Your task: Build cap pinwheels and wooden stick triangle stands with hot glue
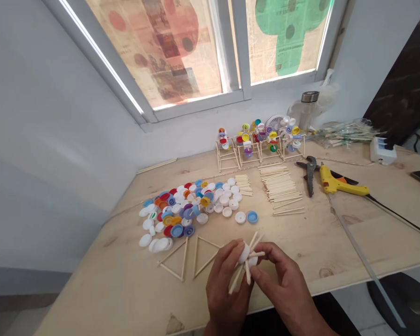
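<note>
Over the front of the table, both hands hold a small wheel of wooden sticks (248,273) whose ends spread outward. My left hand (226,284) is closed around its left side, the fingers against a white bottle cap (244,253) set among the sticks. From the right, my right hand (283,282) pinches a second white cap (253,260) at the wheel's middle with thumb and forefinger. Fingers partly hide the sticks' lower ends. Just beyond the hands, a white cap (240,217) and a blue cap (252,217) lie side by side.
Two stick triangles (184,259) lie left of my hands, before a pile of coloured bottle caps (177,230). Behind are cut sticks (282,186) and stick frames with cap wheels (227,156). Pliers (311,175), a yellow glue gun (348,186) and a bottle (307,112) stand rightward.
</note>
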Tool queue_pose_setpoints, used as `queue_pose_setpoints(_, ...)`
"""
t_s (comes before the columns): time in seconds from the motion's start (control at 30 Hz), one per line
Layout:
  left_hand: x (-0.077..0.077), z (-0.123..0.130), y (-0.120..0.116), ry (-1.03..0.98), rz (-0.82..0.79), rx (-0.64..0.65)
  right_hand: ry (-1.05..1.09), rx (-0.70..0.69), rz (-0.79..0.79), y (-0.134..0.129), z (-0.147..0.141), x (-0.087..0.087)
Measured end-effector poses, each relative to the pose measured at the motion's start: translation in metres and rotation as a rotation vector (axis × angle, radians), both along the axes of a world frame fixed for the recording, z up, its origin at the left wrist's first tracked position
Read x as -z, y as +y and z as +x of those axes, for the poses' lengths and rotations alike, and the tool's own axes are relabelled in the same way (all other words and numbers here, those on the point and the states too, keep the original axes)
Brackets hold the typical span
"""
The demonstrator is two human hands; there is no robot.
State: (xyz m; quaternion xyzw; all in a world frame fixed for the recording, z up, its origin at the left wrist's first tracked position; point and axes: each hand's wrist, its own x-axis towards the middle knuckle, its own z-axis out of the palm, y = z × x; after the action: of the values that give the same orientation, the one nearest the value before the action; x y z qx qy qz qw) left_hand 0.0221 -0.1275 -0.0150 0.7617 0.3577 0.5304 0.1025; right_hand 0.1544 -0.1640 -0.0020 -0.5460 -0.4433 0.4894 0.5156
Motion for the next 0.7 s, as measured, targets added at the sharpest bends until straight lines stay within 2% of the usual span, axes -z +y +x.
queue_pose_setpoints(0.1,-0.002,-0.001,0.006,-0.005,-0.035,0.033,-0.013,-0.021,0.030,0.001,0.003,-0.007)
queue_pose_setpoints(0.2,0.002,0.002,0.008,-0.077,-0.160,0.022,-0.067,-0.041,0.027,-0.002,0.010,-0.010)
queue_pose_setpoints(0.37,0.009,0.010,0.004,-0.328,-0.594,-0.070,-0.187,0.029,-0.078,-0.018,0.035,0.009)
queue_pose_setpoints(0.43,0.010,0.012,0.003,-0.427,-0.718,-0.082,-0.223,0.056,-0.113,-0.025,0.047,0.016)
queue_pose_setpoints(0.53,0.010,0.013,0.004,-0.481,-0.834,-0.040,-0.289,0.104,-0.112,-0.030,0.062,0.021)
queue_pose_setpoints(0.7,0.011,0.013,0.008,-0.470,-0.926,0.064,-0.362,0.136,-0.046,-0.027,0.072,0.024)
